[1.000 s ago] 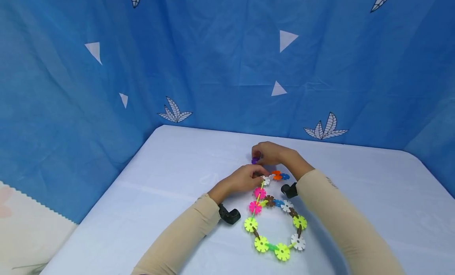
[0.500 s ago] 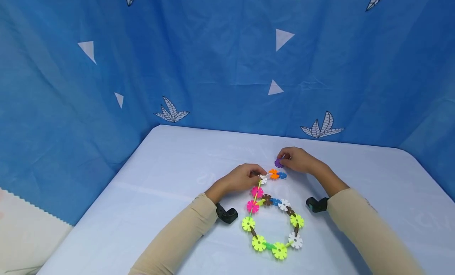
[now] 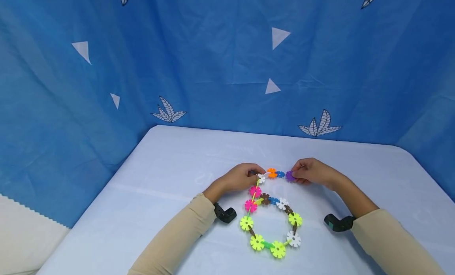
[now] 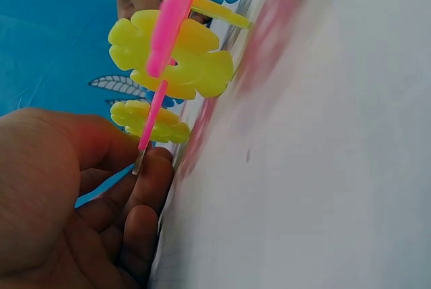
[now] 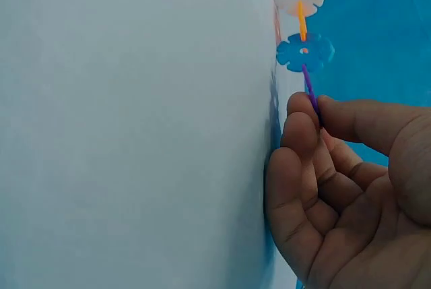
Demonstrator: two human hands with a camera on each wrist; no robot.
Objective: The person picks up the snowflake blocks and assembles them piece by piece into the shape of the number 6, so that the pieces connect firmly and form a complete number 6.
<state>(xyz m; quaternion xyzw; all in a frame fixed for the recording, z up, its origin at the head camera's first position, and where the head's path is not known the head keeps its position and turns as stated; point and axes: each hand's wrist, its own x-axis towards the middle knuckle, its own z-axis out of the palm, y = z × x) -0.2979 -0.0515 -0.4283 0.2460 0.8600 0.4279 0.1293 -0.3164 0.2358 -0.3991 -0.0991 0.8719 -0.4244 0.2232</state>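
Note:
A chain of colourful notched snowflake discs lies on the table, its lower part forming a ring. My left hand [image 3: 243,177] pinches the white snowflake disc [image 3: 261,178] at the chain's upper left corner. From there an orange disc [image 3: 272,173] and a blue disc [image 3: 280,174] run rightward. Between thumb and fingertips my right hand [image 3: 314,173] holds a purple snowflake disc [image 3: 290,176]. In the right wrist view, the edge of that purple disc [image 5: 310,90] meets the blue disc [image 5: 304,52]; whether it sits in a slot I cannot tell.
Pink discs [image 3: 255,191] join the upper part to the ring, which includes yellow discs [image 3: 278,249] and another white disc [image 3: 293,238]. A white cloth covers the table [image 3: 160,168]. Blue curtains [image 3: 227,61] hang behind and at the sides.
My right hand has carried the purple disc rightward and down from behind the chain, round to the blue disc's right side. The left hand stays on the white disc.

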